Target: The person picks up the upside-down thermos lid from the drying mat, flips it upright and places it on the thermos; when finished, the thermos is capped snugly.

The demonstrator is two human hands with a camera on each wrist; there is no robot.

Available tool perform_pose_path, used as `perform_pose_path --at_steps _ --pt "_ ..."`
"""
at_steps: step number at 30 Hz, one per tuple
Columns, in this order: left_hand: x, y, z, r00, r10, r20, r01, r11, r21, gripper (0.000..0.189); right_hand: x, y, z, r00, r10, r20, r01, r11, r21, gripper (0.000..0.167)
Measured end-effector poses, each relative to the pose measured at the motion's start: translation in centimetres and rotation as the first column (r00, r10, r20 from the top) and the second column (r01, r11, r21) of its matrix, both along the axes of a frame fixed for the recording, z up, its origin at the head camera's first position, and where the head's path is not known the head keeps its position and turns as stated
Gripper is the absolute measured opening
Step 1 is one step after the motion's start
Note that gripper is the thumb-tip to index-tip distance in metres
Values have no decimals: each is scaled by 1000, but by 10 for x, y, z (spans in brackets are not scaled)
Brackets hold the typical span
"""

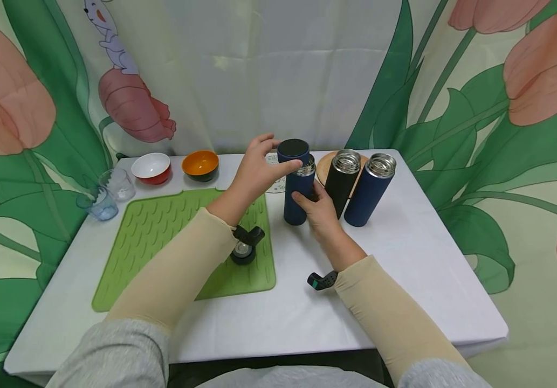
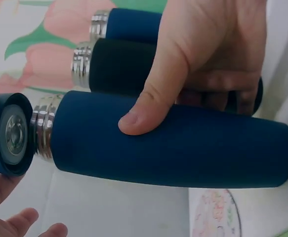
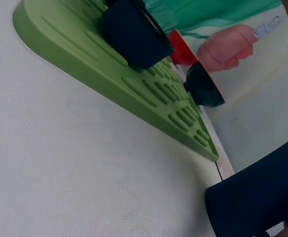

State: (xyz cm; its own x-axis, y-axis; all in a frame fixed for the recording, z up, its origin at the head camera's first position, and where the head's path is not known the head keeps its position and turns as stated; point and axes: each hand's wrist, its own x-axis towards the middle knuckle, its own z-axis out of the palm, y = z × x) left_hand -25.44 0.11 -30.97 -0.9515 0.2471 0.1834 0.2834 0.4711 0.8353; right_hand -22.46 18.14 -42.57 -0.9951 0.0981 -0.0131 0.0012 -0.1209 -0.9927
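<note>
A dark blue thermos bottle (image 1: 295, 203) stands on the white table with its steel neck bare. My right hand (image 1: 324, 213) grips its body from the right; in the left wrist view the right thumb lies along the bottle (image 2: 208, 148). Just above and beside the neck, my left hand (image 1: 262, 168) holds the blue cap (image 1: 293, 150) between thumb and fingers. The cap (image 2: 13, 134) is tilted off the neck in the left wrist view, its steel-centred underside showing. Beside the right hand stand a black thermos bottle (image 1: 341, 180) and another blue one (image 1: 370, 191), both uncapped.
A green drying mat (image 1: 162, 226) lies left, with a dark lid (image 1: 242, 254) on it under my left wrist. Behind it are a red-and-white bowl (image 1: 152, 168), an orange bowl (image 1: 200, 164) and two glasses (image 1: 101, 205). A round wooden board (image 1: 324, 166) sits behind the bottles.
</note>
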Motion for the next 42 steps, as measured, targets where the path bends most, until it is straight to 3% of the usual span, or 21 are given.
perform_pose_path --at_steps 10,15,32,42 --pt "-9 18 -1 999 -7 32 9 998 -67 84 2 -1 0 1000 -9 3 9 1000 1 72" --pt "-14 22 -3 999 -39 24 41 997 -71 83 3 0 -1 1000 -26 -11 26 1000 8 70" --pt "-24 12 -3 988 -145 55 152 976 -156 81 1 -2 -6 1000 2 -10 -2 1000 22 67" --pt "-21 15 -8 986 -157 51 162 981 -108 73 1 0 -5 1000 -1 -21 2 999 38 66"
